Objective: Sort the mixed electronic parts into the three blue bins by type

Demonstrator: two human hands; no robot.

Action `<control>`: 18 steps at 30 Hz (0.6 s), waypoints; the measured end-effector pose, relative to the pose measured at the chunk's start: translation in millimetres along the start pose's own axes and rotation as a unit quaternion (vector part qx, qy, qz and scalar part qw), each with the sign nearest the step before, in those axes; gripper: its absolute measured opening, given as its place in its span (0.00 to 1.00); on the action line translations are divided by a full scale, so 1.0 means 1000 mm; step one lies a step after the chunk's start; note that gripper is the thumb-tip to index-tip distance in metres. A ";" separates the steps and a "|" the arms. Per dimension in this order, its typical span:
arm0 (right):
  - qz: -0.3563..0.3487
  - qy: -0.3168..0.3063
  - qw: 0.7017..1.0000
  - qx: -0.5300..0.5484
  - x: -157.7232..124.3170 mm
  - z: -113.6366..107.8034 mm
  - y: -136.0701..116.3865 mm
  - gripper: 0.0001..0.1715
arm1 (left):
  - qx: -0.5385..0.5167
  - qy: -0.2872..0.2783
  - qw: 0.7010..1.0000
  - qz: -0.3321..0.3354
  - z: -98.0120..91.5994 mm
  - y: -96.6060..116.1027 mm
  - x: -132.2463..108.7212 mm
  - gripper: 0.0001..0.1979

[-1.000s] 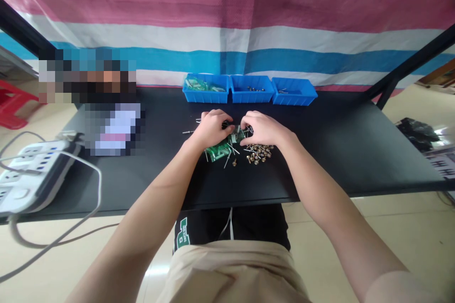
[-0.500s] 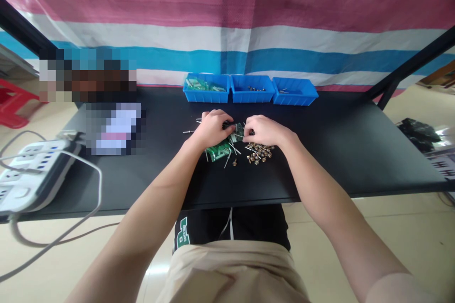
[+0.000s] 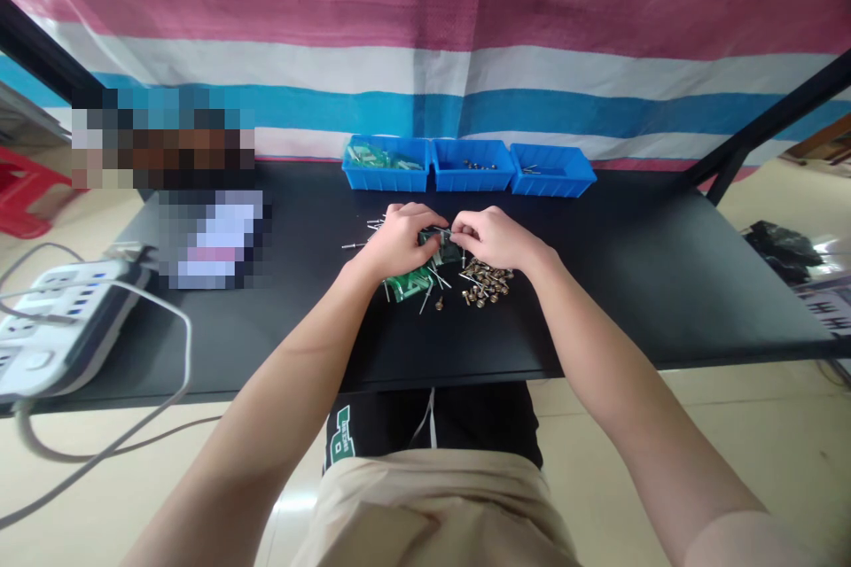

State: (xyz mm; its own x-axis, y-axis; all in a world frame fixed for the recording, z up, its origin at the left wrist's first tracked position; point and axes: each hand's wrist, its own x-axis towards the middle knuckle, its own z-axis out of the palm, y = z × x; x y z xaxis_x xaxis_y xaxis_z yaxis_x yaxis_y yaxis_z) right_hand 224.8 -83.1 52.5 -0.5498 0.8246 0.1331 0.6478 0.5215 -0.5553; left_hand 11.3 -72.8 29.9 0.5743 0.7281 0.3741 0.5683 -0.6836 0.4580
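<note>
My right hand pinches a thin silver blind rivet between thumb and fingertips, its other end close to the left fingers. My left hand is curved over a loose pile, thumb and forefinger apart; what lies under its palm is hidden. Below that hand are small green plastic packets with pale pieces inside. Several silver rivets lie scattered around them. A heap of brass-coloured screws sits below my right hand, and one separate screw lies nearer the front edge.
Three blue bins stand in a row behind my hands: the left bin holds green packets, the middle bin screws, the right bin a few rivets. A white power strip with cables occupies the left end of the black table.
My right hand has risen slightly and moved left from above the screws, with a rivet now at its fingertips. My left hand has shifted slightly right, its fingers nearer the right hand.
</note>
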 end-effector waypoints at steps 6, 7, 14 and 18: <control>-0.039 0.089 0.995 0.028 0.002 0.002 0.007 0.06 | 0.016 0.009 1.000 0.001 0.000 -0.001 0.001 0.17; -0.040 0.102 0.993 0.045 0.003 0.002 0.007 0.07 | 0.019 0.010 1.000 0.000 0.001 -0.002 0.001 0.17; -0.018 0.172 0.975 0.143 0.004 0.004 0.006 0.10 | 0.023 0.014 0.999 0.035 0.001 -0.004 0.001 0.19; -0.003 0.207 0.966 0.157 0.005 0.006 0.008 0.14 | 0.028 0.020 0.999 0.030 0.001 -0.005 0.001 0.18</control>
State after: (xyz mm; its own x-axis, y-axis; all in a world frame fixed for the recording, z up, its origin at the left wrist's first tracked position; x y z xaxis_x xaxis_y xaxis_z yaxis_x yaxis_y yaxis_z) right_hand 224.2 -76.0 44.2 -0.2535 0.8725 0.4177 0.4176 0.4882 -0.7663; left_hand 9.8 -68.7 26.9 0.5847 0.6863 0.4327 0.5657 -0.7271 0.3889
